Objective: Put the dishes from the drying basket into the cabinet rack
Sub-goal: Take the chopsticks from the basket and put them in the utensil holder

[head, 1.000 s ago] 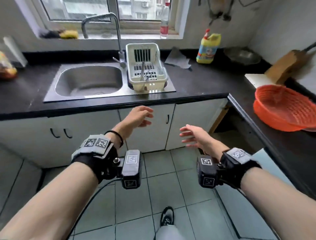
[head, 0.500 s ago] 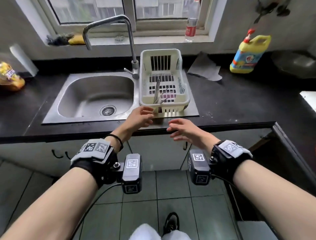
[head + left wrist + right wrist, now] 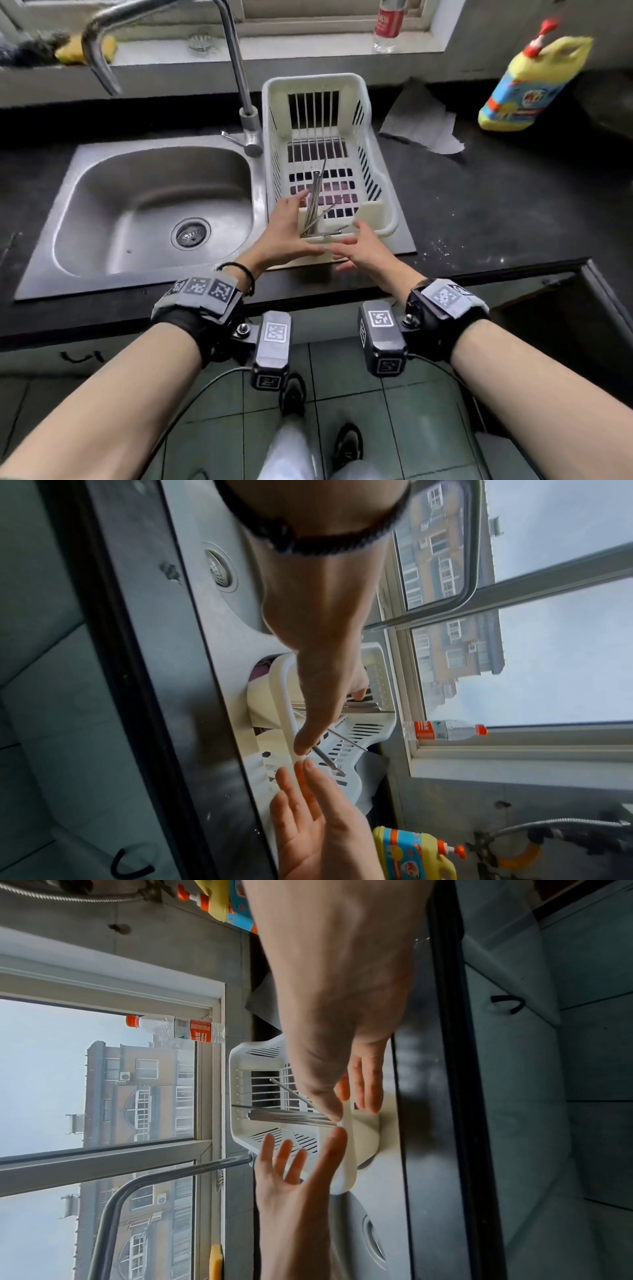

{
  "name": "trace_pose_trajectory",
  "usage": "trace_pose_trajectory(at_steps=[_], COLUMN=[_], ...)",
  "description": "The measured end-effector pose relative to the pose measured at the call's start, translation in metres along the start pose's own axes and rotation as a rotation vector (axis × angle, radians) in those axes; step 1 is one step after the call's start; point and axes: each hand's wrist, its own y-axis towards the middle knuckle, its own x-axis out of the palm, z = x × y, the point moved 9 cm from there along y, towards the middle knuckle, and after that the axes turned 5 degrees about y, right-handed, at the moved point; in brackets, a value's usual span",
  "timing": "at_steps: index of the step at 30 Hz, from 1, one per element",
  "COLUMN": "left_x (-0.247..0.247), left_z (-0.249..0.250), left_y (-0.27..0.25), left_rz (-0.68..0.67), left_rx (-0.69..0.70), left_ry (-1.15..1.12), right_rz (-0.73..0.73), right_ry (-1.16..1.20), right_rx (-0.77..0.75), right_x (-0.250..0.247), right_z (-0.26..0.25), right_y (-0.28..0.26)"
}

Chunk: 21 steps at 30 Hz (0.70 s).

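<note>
At the near end of the drying basket (image 3: 371, 147), both hands are spread, fingers straight, holding nothing. Left hand (image 3: 286, 233) is at the basket's near-left corner, fingertips by the bundle of metal chopsticks (image 3: 314, 202); can't tell if it touches them. Right hand (image 3: 364, 248) is just in front of the near rim, palm turned toward the left hand, thumb near the rim, the two hands close but apart. Chopsticks stand tilted in the small cutlery compartment at the basket's near end, leaning toward the far end; a couple of thinner metal sticks (image 3: 334, 207) lie slanted beside them. No other dishes visible in the basket, only its slotted floor. Basket is white plastic, sits on the steel drainboard just right of the sink (image 3: 154, 212), touching or nearly touching the faucet base (image 3: 250, 126). Dark bench (image 3: 496, 205) around it. A crumpled grey cloth (image 3: 421, 123) lies right of the basket's far end, a yellow detergent bottle (image 3: 534, 82) farther right. On the windowsill: clear bottle with red label (image 3: 388, 25), yellow sponge (image 3: 85, 49). Below: white cabinet doors, tiled floor (image 3: 349, 377), person's dark shoes.
</note>
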Motion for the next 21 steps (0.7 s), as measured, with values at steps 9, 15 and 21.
trace_pose_trajectory(at_steps=[9,15,21], left_x=[0.021,0.031,0.034], left_z=[-0.014,-0.032,-0.038], left_y=[0.074,0.091,0.1], left_rz=[-0.2,-0.239,-0.262], left_rx=[0.098,0.064,0.098], left_ry=[-0.179,-0.161,-0.177], right_rz=[0.165,0.223,0.154], right_ry=[-0.111,-0.154,-0.14], right_rx=[-0.063,-0.131,-0.201], right_x=[-0.001,0.001,0.011], right_z=[-0.036,-0.049,-0.061], right_y=[0.06,0.08,0.086])
